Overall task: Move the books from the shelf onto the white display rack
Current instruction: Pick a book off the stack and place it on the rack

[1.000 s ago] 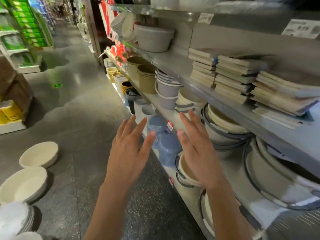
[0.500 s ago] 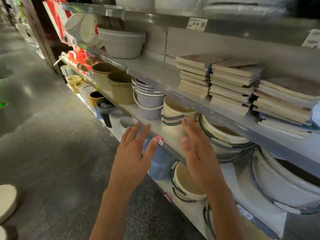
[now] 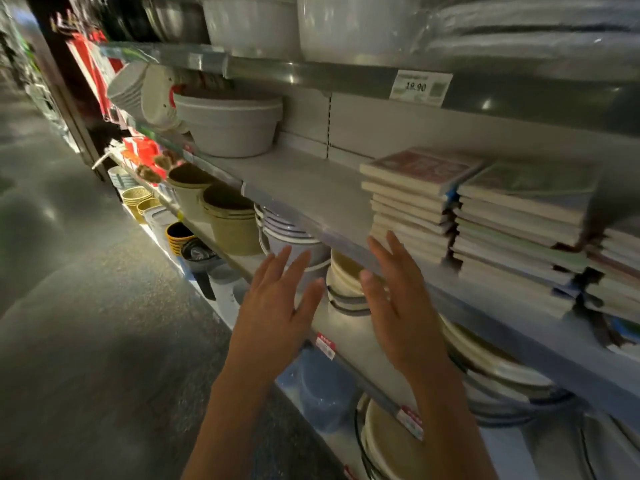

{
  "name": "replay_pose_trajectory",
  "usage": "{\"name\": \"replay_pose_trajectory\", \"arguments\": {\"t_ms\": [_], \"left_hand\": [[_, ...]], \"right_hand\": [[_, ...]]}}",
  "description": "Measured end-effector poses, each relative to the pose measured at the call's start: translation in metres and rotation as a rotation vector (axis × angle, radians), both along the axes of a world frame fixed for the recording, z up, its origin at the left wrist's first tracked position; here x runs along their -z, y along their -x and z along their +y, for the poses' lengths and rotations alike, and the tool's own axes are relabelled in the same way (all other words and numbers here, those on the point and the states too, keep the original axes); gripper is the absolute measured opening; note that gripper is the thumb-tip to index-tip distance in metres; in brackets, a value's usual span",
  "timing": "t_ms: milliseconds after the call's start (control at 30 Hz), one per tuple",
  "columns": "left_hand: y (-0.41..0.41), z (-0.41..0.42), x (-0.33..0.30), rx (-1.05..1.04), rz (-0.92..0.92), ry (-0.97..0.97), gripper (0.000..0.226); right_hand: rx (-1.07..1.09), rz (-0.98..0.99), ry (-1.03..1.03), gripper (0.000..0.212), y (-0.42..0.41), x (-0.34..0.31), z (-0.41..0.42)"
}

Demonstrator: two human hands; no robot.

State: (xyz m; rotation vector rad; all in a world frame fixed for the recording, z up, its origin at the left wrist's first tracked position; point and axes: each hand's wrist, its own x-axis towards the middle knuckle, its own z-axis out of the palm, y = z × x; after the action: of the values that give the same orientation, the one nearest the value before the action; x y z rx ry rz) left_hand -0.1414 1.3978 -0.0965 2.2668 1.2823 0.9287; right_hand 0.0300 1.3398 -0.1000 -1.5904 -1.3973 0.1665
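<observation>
Blurred throughout by motion; book covers unreadable, rightmost stack (image 3: 620,271) cut off by frame edge, no white rack in view. Both hands raised, palms facing each other, fingers spread apart and empty: left hand (image 3: 273,306) lower, right hand (image 3: 398,303) with fingertips (image 3: 375,244) just short of the shelf (image 3: 304,188) lip. Books in flat stacks on that shelf, up and to the right of the right grip; nearest stack (image 3: 412,206), red-toned cover on top, just beyond the fingertips; second stack (image 3: 519,216), greenish cover, further right. Pale page edges, softback look. Grey round tub (image 3: 228,123) up-left of both grips; stacked plastic bowls (image 3: 346,282) behind and below them.
</observation>
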Motion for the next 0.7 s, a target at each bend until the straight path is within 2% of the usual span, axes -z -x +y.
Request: {"name": "replay_pose_trajectory", "arguments": {"t_ms": [100,200,267,433,567,700], "left_hand": [[-0.024,0.031,-0.003,0.062,-0.006,-0.015,0.057],[-0.044,0.055,-0.003,0.117,0.004,-0.016,0.076],[-0.056,0.072,-0.003,0.149,-0.010,-0.001,0.079],[-0.086,0.109,-0.008,0.250,-0.070,0.009,0.066],[-0.110,0.140,-0.017,0.339,-0.106,-0.012,0.066],[-0.133,0.174,-0.028,0.405,-0.197,0.024,0.067]], "right_hand": [[0.062,0.011,-0.041,0.064,-0.017,-0.008,0.027],[0.121,-0.008,-0.038,0.065,-0.032,-0.011,0.043],[0.173,-0.004,-0.049,0.068,-0.042,-0.011,0.052],[0.337,0.058,-0.134,0.071,-0.061,-0.011,0.070],[0.460,0.081,-0.188,0.069,-0.074,-0.012,0.083],[0.576,0.149,-0.208,0.078,-0.082,-0.022,0.107]]}}
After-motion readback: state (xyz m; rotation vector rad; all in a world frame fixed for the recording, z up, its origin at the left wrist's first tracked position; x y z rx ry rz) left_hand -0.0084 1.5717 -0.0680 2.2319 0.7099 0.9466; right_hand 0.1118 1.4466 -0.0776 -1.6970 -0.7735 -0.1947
